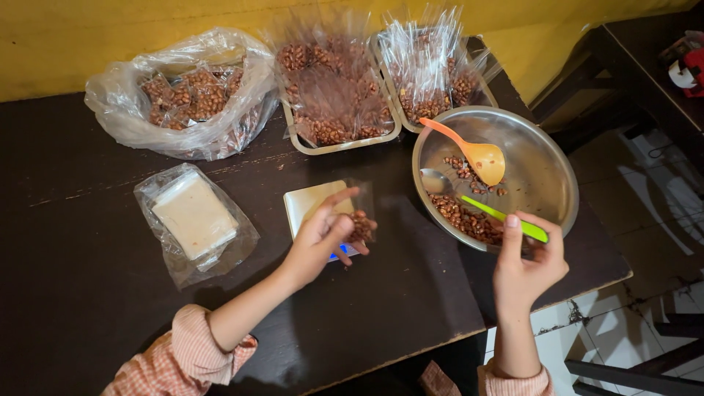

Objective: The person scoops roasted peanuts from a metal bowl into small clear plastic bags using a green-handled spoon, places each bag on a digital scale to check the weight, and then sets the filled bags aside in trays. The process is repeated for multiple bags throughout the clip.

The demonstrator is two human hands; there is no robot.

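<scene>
A dark surface was seen carrying everything. A steel bowl with a thin layer of peanuts stood at its right edge, an orange spoon lying inside. Behind it, two trays were packed with filled clear packets, and a large plastic bag of more packets lay to the left. A wrapped stack of empty bags was placed near the middle. A small clear packet of peanuts was held over a small scale, pinched in the fingers of the left hand. A green-handled spoon was gripped by the closed right hand, its bowl apparently resting among the peanuts.
</scene>
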